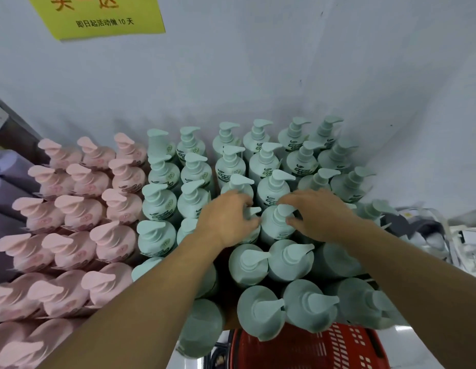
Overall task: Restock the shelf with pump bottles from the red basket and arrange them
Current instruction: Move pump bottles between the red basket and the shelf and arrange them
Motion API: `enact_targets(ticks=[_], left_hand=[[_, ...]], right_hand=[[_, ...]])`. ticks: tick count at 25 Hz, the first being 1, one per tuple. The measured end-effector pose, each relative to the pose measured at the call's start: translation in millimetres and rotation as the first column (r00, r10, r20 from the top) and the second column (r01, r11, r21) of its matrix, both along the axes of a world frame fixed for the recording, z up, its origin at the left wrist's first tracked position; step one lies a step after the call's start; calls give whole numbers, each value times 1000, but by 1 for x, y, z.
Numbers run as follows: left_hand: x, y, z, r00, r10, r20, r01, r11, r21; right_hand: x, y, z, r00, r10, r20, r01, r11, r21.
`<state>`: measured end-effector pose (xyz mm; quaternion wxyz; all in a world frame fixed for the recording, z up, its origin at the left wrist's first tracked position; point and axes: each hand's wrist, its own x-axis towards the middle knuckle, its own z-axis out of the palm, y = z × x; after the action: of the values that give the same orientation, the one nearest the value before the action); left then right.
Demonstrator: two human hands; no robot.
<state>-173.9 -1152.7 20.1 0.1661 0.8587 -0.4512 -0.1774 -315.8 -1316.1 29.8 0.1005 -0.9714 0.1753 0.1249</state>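
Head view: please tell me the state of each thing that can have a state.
Left hand: fingers curled on a green pump bottle.
Right hand: fingers pinch the pump of the middle green bottle.
Pink pump bottles: upright in rows.
Red basket: below the shelf, no bottles visible inside.

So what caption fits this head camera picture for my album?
Both hands, left hand and right hand, adjust green pump bottles beside pink bottles.
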Motion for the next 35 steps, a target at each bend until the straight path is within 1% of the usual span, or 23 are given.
enact_targets(ticks=[2,3,4,5,6,8,9,11,15,19,22,23,24,25,26,27,28,29,30,31,32,33,35], left_hand=[[13,-12,0,996,75,46,-63,975,-212],[22,-21,0,994,76,73,-56,969,-239],[31,-30,1,995,45,94,-26,981,-191],[39,-39,0,995,-2,103,13,994,-107],[45,-46,-1,994,-44,104,48,998,-31],[53,-52,-2,992,-88,93,86,996,26],[56,-53,-3,990,-96,99,95,995,20],[58,-52,-6,989,-81,120,83,997,-8],[52,-52,-9,991,1,133,4,999,-40],[51,-52,-10,993,64,95,-60,997,-45],[49,-52,-7,994,83,73,-80,996,-31],[50,-52,-5,994,99,53,-97,994,-45],[53,-52,-1,990,136,35,-133,987,-92],[59,-54,3,982,185,28,-178,969,-171],[68,-58,5,973,226,39,-210,946,-248],[79,-63,6,969,238,63,-213,938,-274],[89,-69,7,973,213,87,-188,954,-233],[98,-76,7,981,164,103,-148,978,-144],[105,-83,6,988,114,108,-109,993,-50],[109,-88,4,991,78,105,-79,997,9],[112,-92,2,992,60,109,-64,997,33],[113,-93,-2,991,55,121,-58,998,25],[114,-94,-8,987,69,148,-67,998,-17]], right_hand=[[8,-9,8,980,-109,164,90,989,119],[16,-15,9,948,-178,262,144,979,144],[25,-21,7,925,-201,323,172,978,117],[36,-26,5,928,-197,315,188,980,61],[46,-31,2,953,-180,243,182,983,15],[61,-38,-4,992,-105,68,107,994,-31],[64,-41,-6,997,-70,32,71,997,-32],[67,-48,-5,999,21,25,-20,998,-59],[65,-54,-4,981,193,-5,-191,970,-148],[69,-59,-1,943,334,-3,-330,929,-166],[76,-58,0,924,377,-67,-383,903,-196],[76,-57,1,932,355,-75,-362,914,-185],[76,-57,2,950,309,-40,-311,937,-157],[75,-58,5,971,236,42,-231,968,-103],[76,-61,9,978,132,164,-129,991,-30],[80,-67,13,958,4,287,-15,999,33],[86,-73,14,923,-95,372,78,995,59],[94,-79,14,909,-146,391,138,989,49],[101,-83,14,924,-161,347,162,986,28],[109,-83,11,955,-151,257,155,988,3],[115,-82,6,978,-125,165,129,991,-18],[120,-80,0,990,-97,106,102,994,-34],[123,-79,-8,991,-83,100,87,995,-38]])
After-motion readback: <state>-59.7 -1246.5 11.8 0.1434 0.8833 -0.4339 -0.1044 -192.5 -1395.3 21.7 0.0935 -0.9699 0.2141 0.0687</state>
